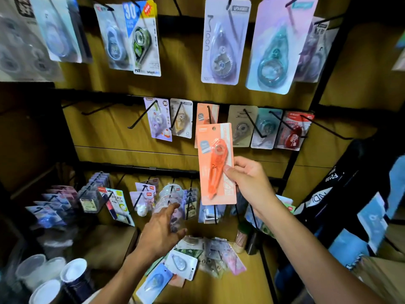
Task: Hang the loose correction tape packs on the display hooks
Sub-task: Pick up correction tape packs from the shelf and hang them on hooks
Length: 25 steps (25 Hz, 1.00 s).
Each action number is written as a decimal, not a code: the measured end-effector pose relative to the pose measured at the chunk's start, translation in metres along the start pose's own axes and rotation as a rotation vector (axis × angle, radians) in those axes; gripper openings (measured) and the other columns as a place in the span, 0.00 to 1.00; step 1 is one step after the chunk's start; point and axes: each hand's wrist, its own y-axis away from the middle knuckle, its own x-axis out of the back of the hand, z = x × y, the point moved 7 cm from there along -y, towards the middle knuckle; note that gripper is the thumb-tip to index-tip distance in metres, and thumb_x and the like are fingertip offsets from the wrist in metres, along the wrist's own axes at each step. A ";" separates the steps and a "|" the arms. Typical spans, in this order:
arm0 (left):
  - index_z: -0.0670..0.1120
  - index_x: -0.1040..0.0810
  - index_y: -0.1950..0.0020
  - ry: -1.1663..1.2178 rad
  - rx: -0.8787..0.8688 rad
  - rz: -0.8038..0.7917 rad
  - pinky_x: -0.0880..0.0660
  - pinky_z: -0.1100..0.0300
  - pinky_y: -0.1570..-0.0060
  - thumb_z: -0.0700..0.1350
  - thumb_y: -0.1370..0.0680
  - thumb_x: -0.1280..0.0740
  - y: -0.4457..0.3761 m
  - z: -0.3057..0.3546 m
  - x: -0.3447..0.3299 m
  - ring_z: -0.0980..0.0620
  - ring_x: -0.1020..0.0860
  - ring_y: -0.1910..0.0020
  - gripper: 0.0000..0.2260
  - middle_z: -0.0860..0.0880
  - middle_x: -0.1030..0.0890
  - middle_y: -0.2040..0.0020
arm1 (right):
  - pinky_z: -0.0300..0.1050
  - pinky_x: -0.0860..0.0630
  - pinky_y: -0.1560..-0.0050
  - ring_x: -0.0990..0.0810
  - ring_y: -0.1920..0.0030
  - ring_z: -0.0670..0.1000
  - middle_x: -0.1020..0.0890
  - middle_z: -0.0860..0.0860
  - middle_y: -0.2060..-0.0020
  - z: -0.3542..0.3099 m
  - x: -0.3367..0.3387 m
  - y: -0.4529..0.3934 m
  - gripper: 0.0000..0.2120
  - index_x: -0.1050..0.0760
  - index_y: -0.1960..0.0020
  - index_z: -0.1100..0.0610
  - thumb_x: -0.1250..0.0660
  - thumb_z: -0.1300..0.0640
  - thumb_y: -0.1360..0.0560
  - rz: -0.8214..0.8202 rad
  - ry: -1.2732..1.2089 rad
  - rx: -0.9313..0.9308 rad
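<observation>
The right hand (245, 178) pinches an orange correction tape pack (215, 163) by its side edge, thumb on the front. The pack is held up straight, right in front of a hook (209, 116) in the middle row. That hook already holds a matching orange pack (202, 117). The little hole at the top of the held pack sits just below the hook's tip.

The left hand (163, 231) is spread and holds nothing. It reaches low, above the pile of loose packs (197, 257) on the worktop (247, 281).

What could go wrong? The hole is small and the hook is thin, so the tip may miss and just push the card. The grip is only on one edge, so the pack could twist or slip and fall. The reaching left hand could also bump the packs hanging on the bottom row (173, 194).
</observation>
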 end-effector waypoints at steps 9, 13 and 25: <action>0.56 0.37 0.25 0.059 -0.045 0.057 0.26 0.53 0.40 0.56 0.27 0.29 -0.010 0.003 0.002 0.50 0.25 0.36 0.32 0.50 0.27 0.29 | 0.48 0.18 0.57 0.14 0.58 0.50 0.13 0.51 0.57 0.007 -0.002 -0.011 0.05 0.21 0.51 0.57 0.36 0.59 0.21 0.093 0.098 -0.067; 0.54 0.37 0.25 0.063 -0.064 0.058 0.28 0.53 0.37 0.56 0.26 0.30 -0.021 -0.004 0.002 0.50 0.28 0.33 0.32 0.49 0.28 0.28 | 0.49 0.21 0.59 0.15 0.54 0.58 0.15 0.57 0.56 0.029 -0.005 -0.071 0.09 0.21 0.52 0.62 0.35 0.56 0.22 0.205 0.133 -0.179; 0.54 0.33 0.28 0.100 -0.064 0.048 0.32 0.63 0.39 0.55 0.25 0.32 -0.022 -0.069 -0.001 0.55 0.29 0.34 0.26 0.54 0.26 0.32 | 0.40 0.23 0.73 0.21 0.59 0.53 0.20 0.56 0.51 0.062 -0.015 -0.182 0.10 0.26 0.43 0.57 0.33 0.57 0.23 0.343 0.072 -0.322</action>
